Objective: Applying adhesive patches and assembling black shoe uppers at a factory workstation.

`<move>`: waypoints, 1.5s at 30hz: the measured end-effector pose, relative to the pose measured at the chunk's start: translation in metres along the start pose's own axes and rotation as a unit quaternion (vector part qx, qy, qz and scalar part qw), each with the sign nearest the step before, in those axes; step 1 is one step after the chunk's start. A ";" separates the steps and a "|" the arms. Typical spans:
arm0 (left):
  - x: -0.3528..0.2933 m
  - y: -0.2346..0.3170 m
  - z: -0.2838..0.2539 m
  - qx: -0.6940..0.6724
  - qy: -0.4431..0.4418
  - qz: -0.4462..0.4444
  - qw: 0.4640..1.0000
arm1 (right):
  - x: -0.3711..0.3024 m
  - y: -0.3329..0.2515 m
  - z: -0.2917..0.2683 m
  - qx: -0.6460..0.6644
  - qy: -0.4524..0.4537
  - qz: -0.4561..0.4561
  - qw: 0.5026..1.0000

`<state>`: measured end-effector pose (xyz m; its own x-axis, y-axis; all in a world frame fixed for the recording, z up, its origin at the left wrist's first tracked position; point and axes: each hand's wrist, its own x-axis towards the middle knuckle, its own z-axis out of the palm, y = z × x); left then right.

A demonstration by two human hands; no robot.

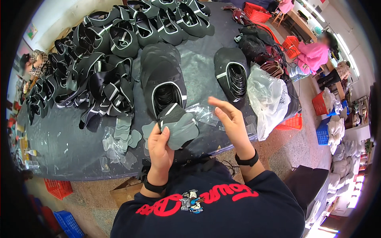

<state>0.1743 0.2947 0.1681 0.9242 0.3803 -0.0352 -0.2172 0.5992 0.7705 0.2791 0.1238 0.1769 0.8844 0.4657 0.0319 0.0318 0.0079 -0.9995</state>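
Note:
My left hand [160, 152] is closed on a grey-green, rounded flat piece [184, 131] near the table's front edge. A black shoe upper [173, 114] with a pale stripe lies against that piece; whether my fingers grip it too, I cannot tell. To the right, my right hand [234, 125] is raised with its fingers apart and nothing in it. Just beyond my left hand, a stack of nested black shoe uppers [162, 65] runs away from me. A second such stack [231, 73] lies farther right, beyond my right hand.
Loose shoe uppers [111, 79] heap up on the left and back of the dark-covered table [75, 146]. Grey pieces [122, 131] and plastic scraps [119, 152] lie front left. A transparent bag [268, 99] hangs over the right edge. A person in pink [311, 55] sits far right.

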 end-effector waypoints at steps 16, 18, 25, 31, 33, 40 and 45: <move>-0.015 -0.014 -0.008 0.085 -0.108 0.060 0.989 | 0.004 -0.014 0.036 0.155 -0.077 0.078 0.982; -0.017 -0.012 -0.010 0.084 -0.116 0.064 0.988 | 0.002 -0.015 0.040 0.127 -0.070 0.059 0.988; -0.018 -0.012 -0.017 0.059 -0.138 0.055 0.987 | -0.004 -0.017 0.043 0.049 -0.048 -0.009 0.998; -0.018 -0.010 -0.019 0.036 -0.139 0.043 0.989 | -0.010 -0.025 0.045 0.011 -0.046 0.029 0.998; -0.018 -0.011 -0.020 0.024 -0.134 0.040 0.990 | -0.009 -0.025 0.044 0.021 -0.045 0.076 0.996; -0.016 -0.004 -0.019 0.040 -0.156 0.010 0.987 | -0.006 -0.024 0.024 0.207 -0.250 0.170 0.930; -0.015 0.011 -0.014 0.024 -0.208 -0.159 0.965 | -0.006 -0.024 0.021 0.205 -0.391 0.191 0.877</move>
<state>0.1535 0.3052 0.1685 0.9898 -0.1404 -0.0240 0.1046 0.6022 0.7915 0.2636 0.1396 0.2010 0.2000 0.9664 -0.1611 -0.5082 -0.0382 -0.8604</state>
